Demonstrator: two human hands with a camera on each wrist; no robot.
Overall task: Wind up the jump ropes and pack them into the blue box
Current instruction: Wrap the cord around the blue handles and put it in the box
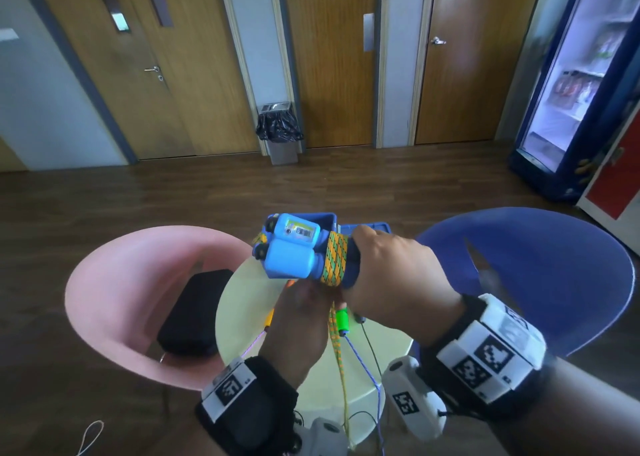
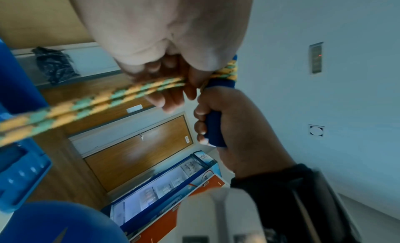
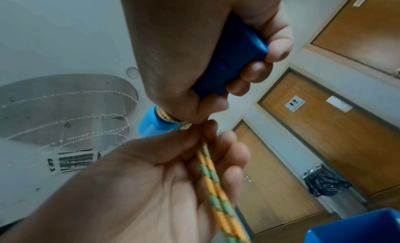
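Right hand [image 1: 391, 268] grips both blue handles [image 1: 294, 251], bundle held above the table [image 1: 242, 303], blue box [image 1: 363, 229] just behind at 12 o'clock. Left hand [image 1: 299, 313] pinches the doubled orange-green rope [image 3: 213, 176]. Keep tension, lay turns side by side.

Round pale-yellow table [image 1: 242, 303], blue box [image 1: 329, 221] at far edge, green-handled rope [image 1: 343, 321] w/ thin cords on top

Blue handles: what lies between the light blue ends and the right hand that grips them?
Head view: orange-green rope is wound around the blue handles, between their ends and the right hand.
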